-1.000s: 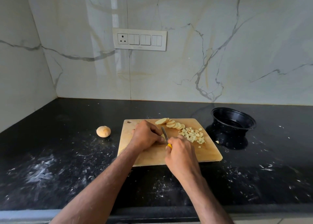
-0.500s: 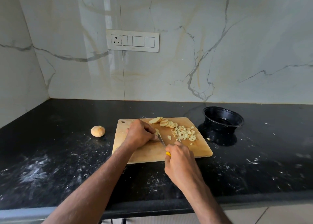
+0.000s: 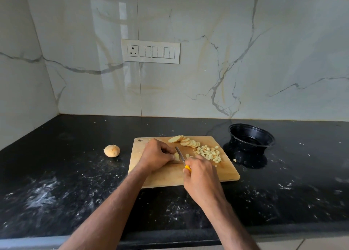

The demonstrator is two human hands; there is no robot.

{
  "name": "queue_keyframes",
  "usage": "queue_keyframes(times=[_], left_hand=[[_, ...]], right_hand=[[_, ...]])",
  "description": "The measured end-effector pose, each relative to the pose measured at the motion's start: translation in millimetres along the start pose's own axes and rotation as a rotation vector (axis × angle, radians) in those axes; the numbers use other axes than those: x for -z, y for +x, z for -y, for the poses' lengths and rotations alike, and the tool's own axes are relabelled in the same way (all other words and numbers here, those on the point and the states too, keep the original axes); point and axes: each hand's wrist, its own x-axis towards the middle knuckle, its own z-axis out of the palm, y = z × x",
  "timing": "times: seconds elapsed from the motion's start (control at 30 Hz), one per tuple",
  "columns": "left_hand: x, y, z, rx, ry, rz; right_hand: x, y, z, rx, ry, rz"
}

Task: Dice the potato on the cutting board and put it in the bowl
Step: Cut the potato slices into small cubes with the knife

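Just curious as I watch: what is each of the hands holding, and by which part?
The right hand grips a knife by its yellow handle. The left hand pins a potato piece with its fingertips on the cutting board.

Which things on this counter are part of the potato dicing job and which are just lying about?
In use: cutting board, knife, potato slices, diced pieces, black bowl, left hand, right hand.
Lying about: round potato piece, switch panel.

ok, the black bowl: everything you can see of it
The black bowl looks like thin glossy plastic, round, with a flared rim and a narrower base. It stands upright on the dark counter, just off the cutting board's far right corner, not touching it. Neither hand touches it. No diced potato shows inside, though its dark interior is hard to read.
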Motion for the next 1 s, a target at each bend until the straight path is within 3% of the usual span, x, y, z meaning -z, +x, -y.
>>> queue_keyframes(times=[0.27, 0.53, 0.67, 1.0], left_hand=[[-1, 3, -2, 0.014, 0.04, 0.031], [1, 0, -4, -0.003, 0.053, 0.039], [1, 0, -4, 0.02, 0.053, 0.032], [0, -1, -5, 0.005, 0.067, 0.006]], right_hand=[[-1, 2, -7, -0.056, -0.004, -0.071], [-8, 18, 1, -0.026, -0.013, 0.025], [-8, 12, -4, -0.09, 0.0, -0.051], [-22, 2, 2, -0.03, 0.051, -0.052]])
